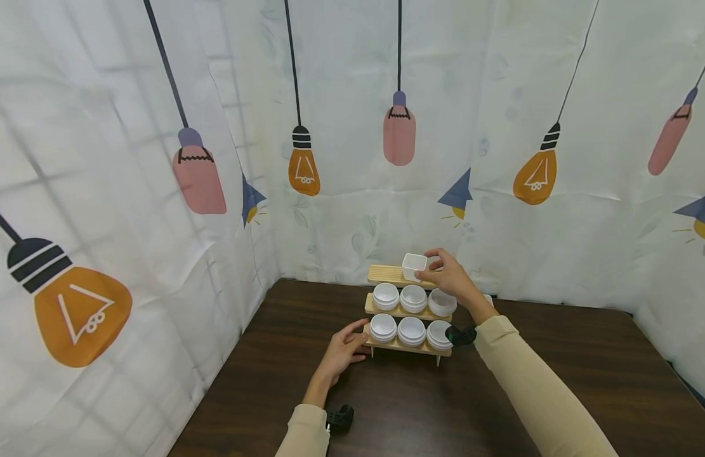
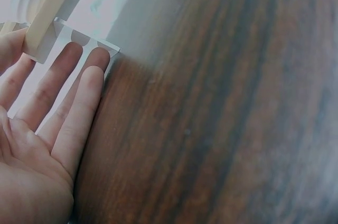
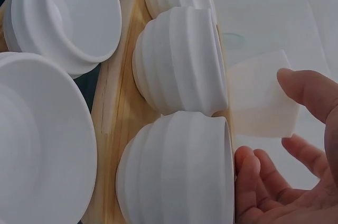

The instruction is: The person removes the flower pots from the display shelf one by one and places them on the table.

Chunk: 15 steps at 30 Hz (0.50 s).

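Indoors, a dark wooden table (image 1: 386, 406) carries a 3-tier wooden rack (image 1: 393, 275) with 6 white bowls (image 1: 413, 298). Right hand (image 1: 449, 277) pinches a square white cup (image 1: 414, 266) on the top tier; left hand (image 1: 345, 351), fingers straight, touches the rack's lowest shelf.

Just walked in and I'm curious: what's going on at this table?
A person is working at a three-tier wooden rack on a dark table. The right hand holds a small square white cup at the top tier. The left hand rests flat against the rack's lower left end. The two lower tiers each hold three round white bowls.
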### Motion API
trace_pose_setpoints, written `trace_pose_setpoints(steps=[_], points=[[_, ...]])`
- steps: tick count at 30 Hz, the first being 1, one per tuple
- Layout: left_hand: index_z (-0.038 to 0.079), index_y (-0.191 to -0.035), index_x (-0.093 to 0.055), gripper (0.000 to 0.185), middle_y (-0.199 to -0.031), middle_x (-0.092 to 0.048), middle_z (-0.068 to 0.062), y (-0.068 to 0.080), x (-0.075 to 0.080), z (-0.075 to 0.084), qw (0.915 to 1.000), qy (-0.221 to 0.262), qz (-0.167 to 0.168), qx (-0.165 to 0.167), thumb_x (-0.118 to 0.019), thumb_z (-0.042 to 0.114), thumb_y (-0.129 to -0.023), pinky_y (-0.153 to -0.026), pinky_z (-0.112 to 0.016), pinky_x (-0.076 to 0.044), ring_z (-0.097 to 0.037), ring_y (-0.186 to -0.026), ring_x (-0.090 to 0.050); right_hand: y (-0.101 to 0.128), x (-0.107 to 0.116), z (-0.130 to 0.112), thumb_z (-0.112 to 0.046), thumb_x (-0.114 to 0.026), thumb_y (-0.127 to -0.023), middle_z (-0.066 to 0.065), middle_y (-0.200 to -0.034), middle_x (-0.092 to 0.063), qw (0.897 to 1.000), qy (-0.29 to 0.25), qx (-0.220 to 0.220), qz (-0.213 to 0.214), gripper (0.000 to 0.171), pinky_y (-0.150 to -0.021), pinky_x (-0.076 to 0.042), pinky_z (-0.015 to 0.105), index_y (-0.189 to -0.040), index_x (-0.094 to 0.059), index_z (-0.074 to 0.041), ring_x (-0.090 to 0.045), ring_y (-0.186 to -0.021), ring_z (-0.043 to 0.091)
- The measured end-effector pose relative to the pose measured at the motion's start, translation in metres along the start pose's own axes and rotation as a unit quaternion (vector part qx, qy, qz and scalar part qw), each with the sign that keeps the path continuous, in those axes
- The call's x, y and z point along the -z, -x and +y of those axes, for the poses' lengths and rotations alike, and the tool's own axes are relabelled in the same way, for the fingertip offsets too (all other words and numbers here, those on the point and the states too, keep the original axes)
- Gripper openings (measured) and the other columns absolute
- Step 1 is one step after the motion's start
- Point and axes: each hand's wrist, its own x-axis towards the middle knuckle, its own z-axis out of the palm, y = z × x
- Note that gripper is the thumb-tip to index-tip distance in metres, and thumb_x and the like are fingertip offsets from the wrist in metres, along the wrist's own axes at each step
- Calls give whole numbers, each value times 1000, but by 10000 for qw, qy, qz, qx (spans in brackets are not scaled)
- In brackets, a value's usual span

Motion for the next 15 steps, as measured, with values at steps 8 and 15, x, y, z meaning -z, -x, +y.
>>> trace_pose_setpoints(steps=[8,15], points=[[16,-151,-51,50,-125,-71,-16,0,-1,0,10000,31,32,67,-60,30,-105,-86,-43,-62,-33,-105,-73,0,0,-1,-33,-76,-94,26,-135,-55,10000,59,-49,7,71,-95,-51,49,-152,-42,-11,-57,-118,41],[16,-151,-51,50,-125,-71,-17,-1,-1,1,9999,44,39,95,-61,30,-104,-85,-41,-62,-33,-104,-73,-1,0,-2,-34,-75,-95,26,-135,-56,9999,151,-62,57,69,-94,-52,49,-152,-44,-13,-58,-119,41]])
